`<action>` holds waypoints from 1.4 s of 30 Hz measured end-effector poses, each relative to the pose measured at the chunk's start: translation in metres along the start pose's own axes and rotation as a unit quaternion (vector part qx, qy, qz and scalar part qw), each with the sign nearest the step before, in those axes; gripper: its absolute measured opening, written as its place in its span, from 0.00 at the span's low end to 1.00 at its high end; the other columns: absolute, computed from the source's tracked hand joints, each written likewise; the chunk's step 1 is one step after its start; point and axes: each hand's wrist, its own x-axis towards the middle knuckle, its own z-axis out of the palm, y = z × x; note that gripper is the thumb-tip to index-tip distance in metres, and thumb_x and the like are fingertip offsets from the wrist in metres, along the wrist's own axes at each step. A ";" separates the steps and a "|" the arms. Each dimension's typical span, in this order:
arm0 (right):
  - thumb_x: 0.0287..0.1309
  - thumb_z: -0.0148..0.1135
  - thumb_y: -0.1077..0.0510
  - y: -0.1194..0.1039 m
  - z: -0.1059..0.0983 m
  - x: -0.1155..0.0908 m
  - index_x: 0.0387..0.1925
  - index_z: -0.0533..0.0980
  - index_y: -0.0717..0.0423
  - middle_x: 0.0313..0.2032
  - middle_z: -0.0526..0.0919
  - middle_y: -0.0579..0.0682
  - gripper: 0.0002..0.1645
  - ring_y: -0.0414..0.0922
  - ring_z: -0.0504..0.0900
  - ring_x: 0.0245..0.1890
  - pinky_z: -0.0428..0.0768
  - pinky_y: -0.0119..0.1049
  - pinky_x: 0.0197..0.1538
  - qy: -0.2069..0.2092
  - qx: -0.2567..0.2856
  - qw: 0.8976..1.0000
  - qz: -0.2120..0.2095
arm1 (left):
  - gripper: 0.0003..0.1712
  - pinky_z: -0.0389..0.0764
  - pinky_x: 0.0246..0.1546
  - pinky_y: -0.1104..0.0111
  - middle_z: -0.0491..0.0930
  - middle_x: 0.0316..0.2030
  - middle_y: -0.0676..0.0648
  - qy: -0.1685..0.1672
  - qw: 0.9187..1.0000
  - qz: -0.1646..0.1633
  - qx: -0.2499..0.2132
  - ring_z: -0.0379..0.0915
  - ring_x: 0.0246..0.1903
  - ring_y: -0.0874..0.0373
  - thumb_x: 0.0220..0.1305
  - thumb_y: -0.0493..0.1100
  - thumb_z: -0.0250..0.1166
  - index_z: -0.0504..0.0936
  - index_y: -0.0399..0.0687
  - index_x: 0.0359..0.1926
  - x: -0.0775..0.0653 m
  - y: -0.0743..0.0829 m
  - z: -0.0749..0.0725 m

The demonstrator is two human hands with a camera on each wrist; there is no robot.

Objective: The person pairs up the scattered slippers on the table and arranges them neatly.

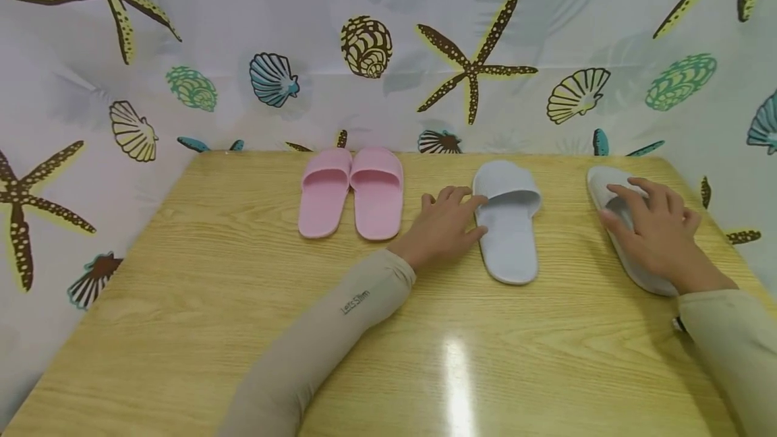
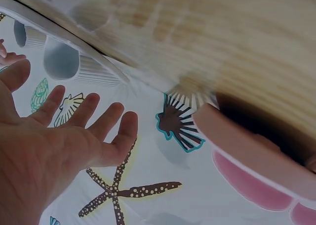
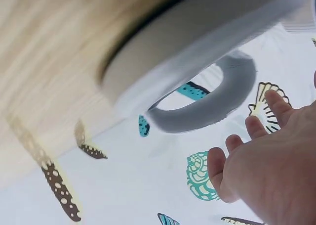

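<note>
My left hand (image 1: pixel 444 233) hovers just left of a white slipper (image 1: pixel 510 238), its relaxed fingers spread toward the strap and holding nothing. In the left wrist view the palm (image 2: pixel 54 146) faces the camera with the fingers apart from the white slippers. My right hand (image 1: pixel 664 238) is over a second white slipper (image 1: pixel 645 276), which lies tilted with its toe to the upper left. Part of that slipper is hidden under the hand. In the right wrist view the loosely bent fingers (image 3: pixel 256 128) are bare, clear of the slipper's strap (image 3: pixel 197 116).
Left of my hands, a pair of pink slippers (image 1: pixel 378 204) lies side by side near the back edge of the wooden table (image 1: pixel 243 302). Behind the table hangs a white cloth (image 1: pixel 400 106) printed with shells and starfish.
</note>
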 end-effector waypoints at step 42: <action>0.78 0.39 0.47 0.069 -0.015 0.055 0.78 0.47 0.56 0.72 0.50 0.76 0.36 0.78 0.45 0.71 0.44 0.80 0.60 -0.094 0.059 0.993 -0.034 | 0.29 0.67 0.65 0.52 0.58 0.75 0.53 -0.046 0.998 0.017 -0.024 0.59 0.72 0.50 0.76 0.65 0.41 0.57 0.77 0.74 0.074 0.001 0.007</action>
